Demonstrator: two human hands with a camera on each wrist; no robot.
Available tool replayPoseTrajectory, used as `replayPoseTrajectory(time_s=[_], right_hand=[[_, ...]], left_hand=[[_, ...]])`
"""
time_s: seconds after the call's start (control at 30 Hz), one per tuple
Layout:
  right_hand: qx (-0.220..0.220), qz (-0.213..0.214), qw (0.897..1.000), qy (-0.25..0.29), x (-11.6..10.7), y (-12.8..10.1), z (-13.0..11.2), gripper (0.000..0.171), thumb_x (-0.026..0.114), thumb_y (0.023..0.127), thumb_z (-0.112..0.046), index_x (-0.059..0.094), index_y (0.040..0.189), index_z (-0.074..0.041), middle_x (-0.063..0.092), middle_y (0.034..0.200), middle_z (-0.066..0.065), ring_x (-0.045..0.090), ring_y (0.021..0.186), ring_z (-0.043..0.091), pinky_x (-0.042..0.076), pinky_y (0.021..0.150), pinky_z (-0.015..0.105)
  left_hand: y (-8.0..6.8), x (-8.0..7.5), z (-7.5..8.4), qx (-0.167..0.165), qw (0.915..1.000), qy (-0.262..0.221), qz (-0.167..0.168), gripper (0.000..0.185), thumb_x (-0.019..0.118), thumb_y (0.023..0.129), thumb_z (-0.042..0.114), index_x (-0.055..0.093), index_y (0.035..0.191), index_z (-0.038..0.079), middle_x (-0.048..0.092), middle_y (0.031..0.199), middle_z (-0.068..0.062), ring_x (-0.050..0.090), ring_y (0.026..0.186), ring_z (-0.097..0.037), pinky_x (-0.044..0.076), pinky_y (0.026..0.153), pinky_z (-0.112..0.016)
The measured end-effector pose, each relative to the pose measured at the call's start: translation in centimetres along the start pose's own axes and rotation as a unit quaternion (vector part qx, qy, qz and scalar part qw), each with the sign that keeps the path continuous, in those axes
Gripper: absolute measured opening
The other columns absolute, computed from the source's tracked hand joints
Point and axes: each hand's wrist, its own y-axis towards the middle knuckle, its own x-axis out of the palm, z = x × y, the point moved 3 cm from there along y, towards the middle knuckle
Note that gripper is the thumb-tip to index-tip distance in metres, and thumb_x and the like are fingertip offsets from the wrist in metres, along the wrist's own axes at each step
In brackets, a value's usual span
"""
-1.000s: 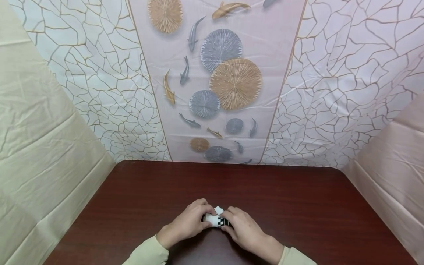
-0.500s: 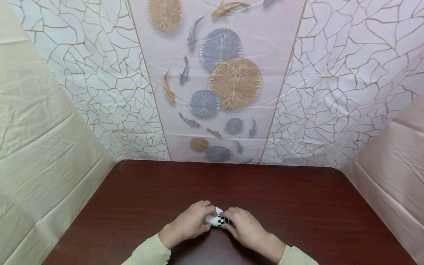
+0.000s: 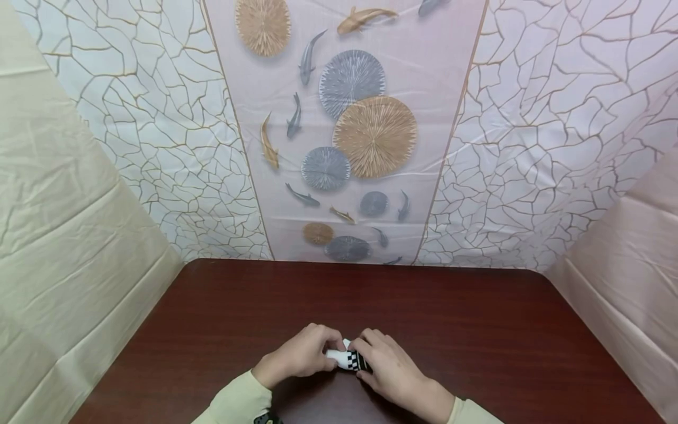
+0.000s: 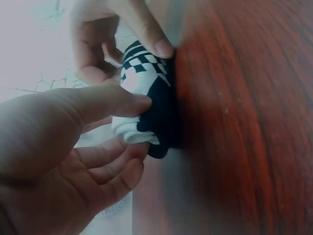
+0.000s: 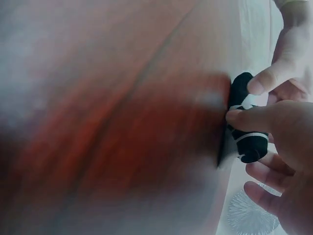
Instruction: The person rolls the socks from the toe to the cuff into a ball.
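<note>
A black-and-white sock [image 3: 340, 357] with a checkered band lies rolled up on the table between both hands. My left hand [image 3: 304, 352] pinches its white end, with the thumb on the near side and fingers behind. At the dark, striped end, my right hand [image 3: 391, 366] holds the roll between thumb and fingers. In the left wrist view, the rolled layers of the sock [image 4: 164, 110] show at the end by the left fingers. The right wrist view shows the other end of the sock [image 5: 253, 147], black with a white stripe, beneath the right thumb. Fingers hide part of the roll.
The dark red-brown wooden table [image 3: 450, 312] spreads around the hands. Behind it hangs a patterned cloth [image 3: 376, 135] with fish and round leaf prints. Plain beige cloth [image 3: 69, 265] covers the left side, and a similar cloth [image 3: 630, 265] the right.
The sock has shifted slightly toward me and turned a little, its right end nearer. Less of the white part behind the roll shows. Both hands keep their hold.
</note>
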Motion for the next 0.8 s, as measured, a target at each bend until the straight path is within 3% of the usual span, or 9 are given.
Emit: replayPoseTrajectory(time_s=[0.17,0.3,0.5,0.6,0.8], right_hand=[[-0.007,-0.007,1.000,0.012,-0.1,0.0,0.0,0.036,0.090,0.072,-0.014,0.068,0.101,-0.015,0.057,0.091,-0.008,0.053,0.080,0.008,0.048,0.070,0.029],[0.006,-0.024,0.999,0.031,-0.3,0.1,0.2,0.030,0.086,0.077,-0.013,0.071,0.103,-0.013,0.059,0.090,-0.006,0.055,0.080,0.007,0.049,0.070,0.031],[0.040,-0.049,0.995,0.074,-0.6,0.3,0.3,0.027,0.083,0.082,-0.011,0.073,0.107,-0.008,0.062,0.090,-0.004,0.057,0.078,0.005,0.051,0.068,0.027],[0.054,-0.062,0.992,0.093,-0.7,0.4,0.4,0.028,0.081,0.083,-0.011,0.074,0.110,-0.007,0.063,0.092,-0.003,0.058,0.079,0.006,0.051,0.069,0.027],[0.066,-0.089,0.988,0.108,-0.7,0.4,0.6,0.028,0.079,0.087,-0.013,0.072,0.114,-0.007,0.063,0.094,-0.003,0.058,0.079,0.006,0.050,0.069,0.026]], left_hand=[[-0.1,-0.2,0.2,-0.022,0.9997,-0.001,-0.003,0.019,0.080,0.079,0.002,0.074,0.089,0.018,0.065,0.080,0.016,0.054,0.072,0.000,0.046,0.066,-0.019],[-0.3,0.0,0.5,-0.014,0.9987,0.049,0.005,0.019,0.081,0.080,0.007,0.073,0.094,0.018,0.060,0.087,0.014,0.052,0.077,-0.003,0.045,0.069,-0.020],[-0.9,0.7,0.9,0.012,0.9924,0.119,0.027,0.038,0.086,0.076,0.011,0.068,0.107,0.019,0.054,0.098,0.010,0.051,0.090,-0.007,0.046,0.080,-0.025],[-0.9,1.0,1.0,0.027,0.9914,0.124,0.032,0.041,0.087,0.074,0.009,0.064,0.106,0.019,0.054,0.098,0.010,0.051,0.092,-0.007,0.047,0.082,-0.026],[-0.7,1.0,1.1,0.037,0.9925,0.111,0.036,0.029,0.081,0.079,0.005,0.065,0.099,0.017,0.056,0.093,0.010,0.053,0.086,-0.005,0.048,0.078,-0.025]])
